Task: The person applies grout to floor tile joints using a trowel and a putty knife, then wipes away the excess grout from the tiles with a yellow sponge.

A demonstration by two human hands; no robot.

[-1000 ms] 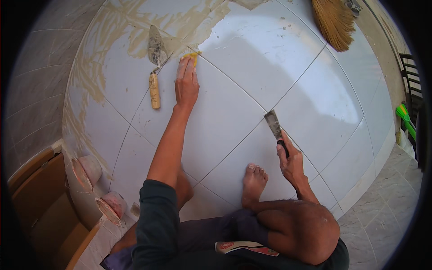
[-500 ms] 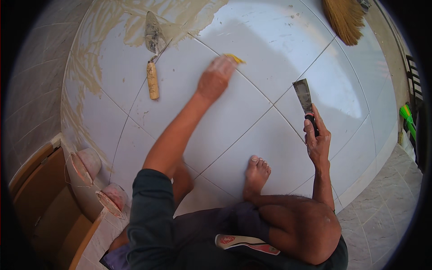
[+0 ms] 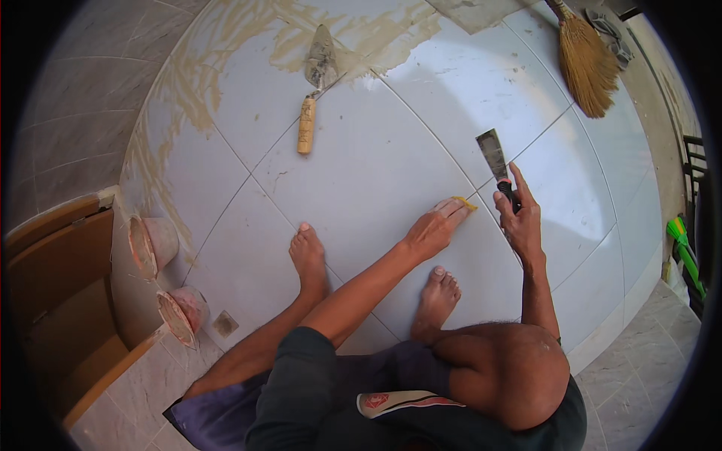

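With closed fingers my left hand (image 3: 432, 231) presses a small yellow piece of sponge or cloth (image 3: 468, 204) against the white floor tiles (image 3: 368, 173). It lies by a grout line close to where the tile joints cross; most of it is hidden under my fingers. In my right hand (image 3: 522, 225) is a putty knife (image 3: 492, 155), gripped by its black and red handle. Its blade points away from me, and my index finger stretches along beside it. A pointing trowel (image 3: 321, 64) with a wooden handle lies farther off on the tiles.
Beige grout smears (image 3: 188, 83) cover the far left tiles. At left, two dusty buckets (image 3: 160, 242) lie tipped beside an open wooden cabinet (image 3: 71, 278). A straw broom (image 3: 587, 68) rests at the far right, and a green-handled tool (image 3: 684, 252) stands at the right edge.
My left hand has moved right and nearer with the yellow piece, toward my right hand. My right hand still holds the putty knife. The view has shifted, so the trowel and broom appear displaced.
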